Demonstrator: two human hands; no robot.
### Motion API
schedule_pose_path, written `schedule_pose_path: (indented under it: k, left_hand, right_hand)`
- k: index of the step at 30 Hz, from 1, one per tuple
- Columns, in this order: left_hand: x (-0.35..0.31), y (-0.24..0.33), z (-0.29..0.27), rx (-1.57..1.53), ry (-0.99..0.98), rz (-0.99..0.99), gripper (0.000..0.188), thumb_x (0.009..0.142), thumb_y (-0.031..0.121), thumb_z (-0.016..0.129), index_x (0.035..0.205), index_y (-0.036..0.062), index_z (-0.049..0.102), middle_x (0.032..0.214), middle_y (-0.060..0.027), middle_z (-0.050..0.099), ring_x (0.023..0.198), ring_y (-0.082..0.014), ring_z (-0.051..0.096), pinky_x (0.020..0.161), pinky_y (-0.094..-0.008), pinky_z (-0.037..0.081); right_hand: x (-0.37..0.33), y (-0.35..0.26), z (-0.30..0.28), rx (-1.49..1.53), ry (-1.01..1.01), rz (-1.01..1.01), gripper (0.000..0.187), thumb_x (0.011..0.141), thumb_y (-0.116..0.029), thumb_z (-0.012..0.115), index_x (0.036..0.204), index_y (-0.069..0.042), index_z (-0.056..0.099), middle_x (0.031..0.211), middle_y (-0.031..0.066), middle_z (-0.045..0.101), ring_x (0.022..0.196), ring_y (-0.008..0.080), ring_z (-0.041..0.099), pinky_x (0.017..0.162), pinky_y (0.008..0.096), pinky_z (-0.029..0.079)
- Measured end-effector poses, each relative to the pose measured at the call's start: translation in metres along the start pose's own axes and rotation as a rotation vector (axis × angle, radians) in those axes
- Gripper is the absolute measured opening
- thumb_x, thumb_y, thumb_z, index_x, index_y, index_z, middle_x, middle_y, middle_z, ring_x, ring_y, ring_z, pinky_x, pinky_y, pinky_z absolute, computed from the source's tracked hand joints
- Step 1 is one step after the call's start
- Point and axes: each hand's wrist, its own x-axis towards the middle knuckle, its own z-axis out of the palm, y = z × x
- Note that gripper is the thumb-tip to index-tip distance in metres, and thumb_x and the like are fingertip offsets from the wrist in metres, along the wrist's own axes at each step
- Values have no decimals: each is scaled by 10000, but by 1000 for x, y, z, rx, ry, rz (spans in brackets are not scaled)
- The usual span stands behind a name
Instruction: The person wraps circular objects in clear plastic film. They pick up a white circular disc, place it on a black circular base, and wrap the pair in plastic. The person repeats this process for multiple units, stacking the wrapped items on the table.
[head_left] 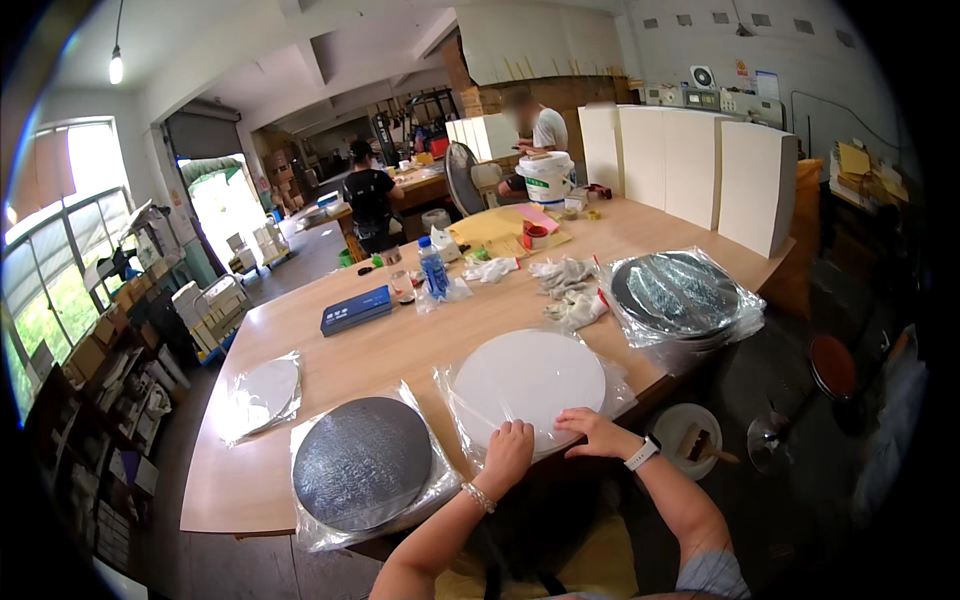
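A round white disc (528,385) lies on the table in front of me, with a clear plastic bag (448,390) spreading around it. My left hand (507,455) is at the disc's near edge, its fingers curled together on the plastic. Just to the right, my right hand (597,434) rests on the near right rim with its fingers stretched out. Left of these sits a dark grey disc (362,463) in clear plastic. Farther right is a stack of dark discs (680,293), also wrapped in plastic.
A smaller wrapped pale disc (268,393) lies at left. Beyond are a blue box (357,311), a blue bottle (432,266), work gloves (570,290) and a white bucket (548,180). Tall white blocks (690,170) line the far right. Two people work behind; a bucket with a brush (692,440) stands below right.
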Motion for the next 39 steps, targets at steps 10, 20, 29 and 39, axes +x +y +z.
schedule_pose_path:
  k: [10, 20, 29, 39]
  left_hand:
    - [21, -7, -31, -467, -391, -228, 200, 884, 185, 514, 1014, 35, 540, 999, -159, 616, 978, -345, 571, 798, -433, 465]
    - [47, -61, 35, -458, -447, 178, 367, 924, 205, 455, 1284, 177, 518, 1454, -76, 342, 1296, -297, 347, 1096, -373, 238]
    - [36, -63, 43, -435, -455, 48, 453, 911, 256, 477, 1358, 213, 427, 1498, -24, 262, 1336, -303, 271, 1084, -443, 232]
    - [34, -72, 37, -528, -518, -12, 446, 926, 258, 443, 1370, 258, 411, 1502, 3, 259, 1356, -265, 254, 1100, -422, 192]
  right_hand:
    - [39, 6, 16, -79, -88, 181, 198, 737, -211, 690, 900, -103, 655, 833, 56, 635, 859, 271, 565, 784, 372, 456]
    - [39, -25, 7, 1, 44, -5, 68, 816, -53, 592, 860, -41, 542, 819, 125, 570, 780, 332, 560, 679, 385, 462]
    - [44, -6, -3, -178, -101, -48, 240, 759, -180, 673, 926, -25, 598, 942, 135, 595, 902, 317, 557, 802, 407, 455]
    - [58, 1, 28, -177, -77, -90, 106, 767, -171, 634, 817, -91, 587, 855, 80, 591, 851, 280, 553, 758, 383, 471]
